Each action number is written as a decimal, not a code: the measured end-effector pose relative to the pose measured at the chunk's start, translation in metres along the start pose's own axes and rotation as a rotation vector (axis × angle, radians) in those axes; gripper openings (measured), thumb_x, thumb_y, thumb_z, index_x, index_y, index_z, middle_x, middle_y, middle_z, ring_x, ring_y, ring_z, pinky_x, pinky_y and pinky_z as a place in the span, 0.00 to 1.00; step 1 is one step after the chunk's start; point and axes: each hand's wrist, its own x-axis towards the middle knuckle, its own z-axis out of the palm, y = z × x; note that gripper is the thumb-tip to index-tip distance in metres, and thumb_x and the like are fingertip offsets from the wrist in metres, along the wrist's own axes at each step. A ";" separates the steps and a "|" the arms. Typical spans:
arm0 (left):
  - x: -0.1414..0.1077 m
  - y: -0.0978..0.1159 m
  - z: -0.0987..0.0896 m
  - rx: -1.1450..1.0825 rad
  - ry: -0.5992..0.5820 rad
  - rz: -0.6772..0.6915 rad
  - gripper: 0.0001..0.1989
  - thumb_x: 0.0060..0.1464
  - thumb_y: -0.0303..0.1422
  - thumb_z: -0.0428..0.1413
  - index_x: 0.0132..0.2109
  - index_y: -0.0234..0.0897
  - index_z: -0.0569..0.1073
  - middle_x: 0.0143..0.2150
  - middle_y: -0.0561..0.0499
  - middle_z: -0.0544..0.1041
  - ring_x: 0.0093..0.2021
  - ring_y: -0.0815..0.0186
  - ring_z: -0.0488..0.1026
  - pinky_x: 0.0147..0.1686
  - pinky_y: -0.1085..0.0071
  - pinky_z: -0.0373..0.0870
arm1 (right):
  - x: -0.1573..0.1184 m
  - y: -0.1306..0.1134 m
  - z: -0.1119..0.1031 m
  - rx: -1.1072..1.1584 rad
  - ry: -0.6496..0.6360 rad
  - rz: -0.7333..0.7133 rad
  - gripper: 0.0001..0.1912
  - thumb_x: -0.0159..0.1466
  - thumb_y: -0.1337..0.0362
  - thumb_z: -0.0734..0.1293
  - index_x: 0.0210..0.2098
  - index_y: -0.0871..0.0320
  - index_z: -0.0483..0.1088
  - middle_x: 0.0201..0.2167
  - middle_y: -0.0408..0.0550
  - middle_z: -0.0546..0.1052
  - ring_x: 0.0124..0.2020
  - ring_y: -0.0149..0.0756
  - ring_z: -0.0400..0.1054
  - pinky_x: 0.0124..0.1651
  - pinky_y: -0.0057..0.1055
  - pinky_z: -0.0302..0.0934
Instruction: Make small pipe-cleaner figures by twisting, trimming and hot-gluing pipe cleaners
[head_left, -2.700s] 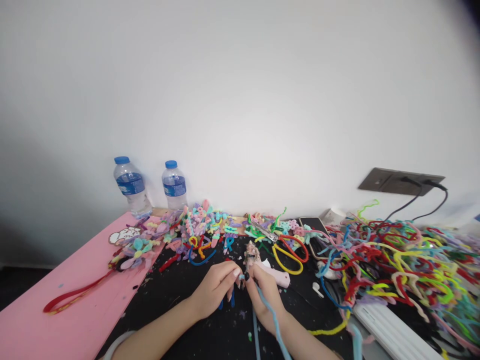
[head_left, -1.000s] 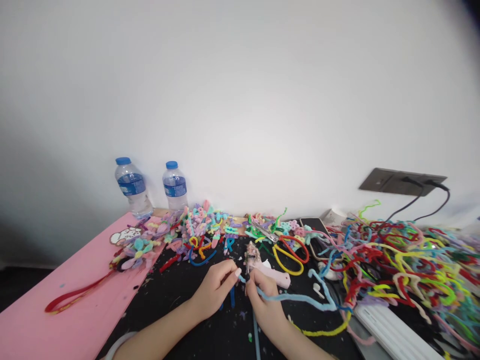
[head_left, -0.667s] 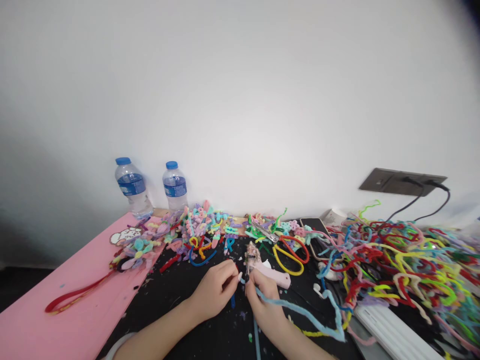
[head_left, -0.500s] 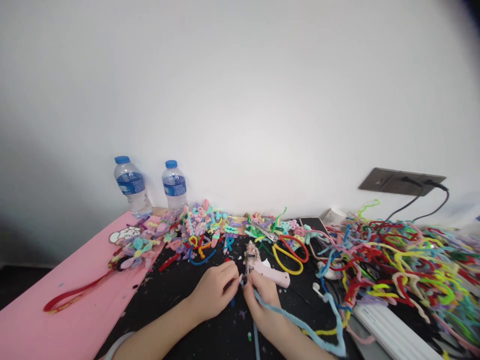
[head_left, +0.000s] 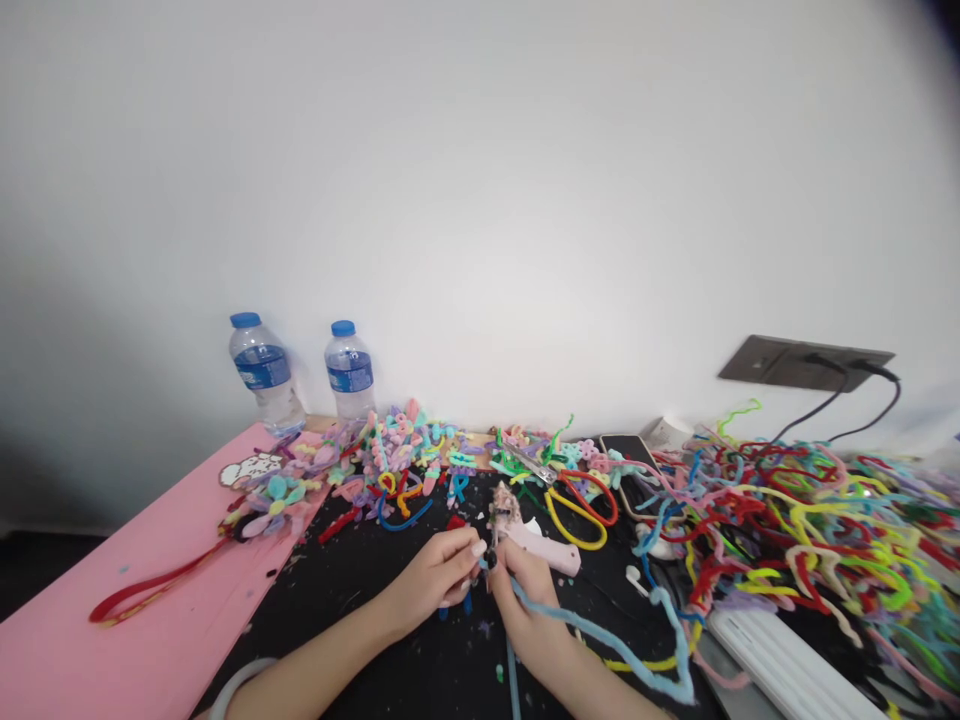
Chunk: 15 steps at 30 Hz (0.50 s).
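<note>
Close together at the middle of the black mat (head_left: 360, 650), both my hands work with fingertips almost meeting. My right hand (head_left: 531, 598) is closed on a light blue fuzzy pipe cleaner (head_left: 592, 628), whose long tail bends over the wrist to the right. My left hand (head_left: 436, 578) pinches at a small bit between the hands; the fingers mostly hide it. Dark blue bits (head_left: 468, 601) show just below the left fingers. Right behind my right hand lies a pale pink glue gun (head_left: 551, 549). Scissors with red and yellow handles (head_left: 581, 512) lie beyond it.
A big tangle of coloured pipe cleaners (head_left: 795, 530) covers the right side, beside a white ridged box (head_left: 787, 660) and a phone (head_left: 628, 452). Pipe-cleaner flowers (head_left: 397, 440) line the back. Two water bottles (head_left: 349, 375) stand by the wall. A pink sheet (head_left: 150, 600) lies left.
My left hand has turned slightly, so its thumb now points up toward the right fingers and more blue shows beneath it. My right hand stays nearly in place.
</note>
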 end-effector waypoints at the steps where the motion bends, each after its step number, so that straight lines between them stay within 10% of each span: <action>1: 0.000 0.000 0.000 -0.016 -0.009 -0.003 0.20 0.55 0.46 0.49 0.25 0.35 0.59 0.18 0.62 0.55 0.13 0.80 0.47 0.13 0.79 0.41 | -0.001 -0.001 -0.001 0.002 -0.009 0.003 0.13 0.66 0.65 0.52 0.25 0.56 0.55 0.22 0.41 0.62 0.25 0.31 0.58 0.29 0.29 0.53; 15: -0.001 -0.002 -0.003 0.183 0.127 0.089 0.19 0.56 0.44 0.50 0.24 0.36 0.57 0.17 0.62 0.51 0.17 0.77 0.47 0.17 0.77 0.43 | 0.004 -0.003 -0.005 0.099 0.022 -0.007 0.14 0.64 0.65 0.53 0.22 0.56 0.55 0.18 0.39 0.59 0.22 0.30 0.55 0.26 0.27 0.49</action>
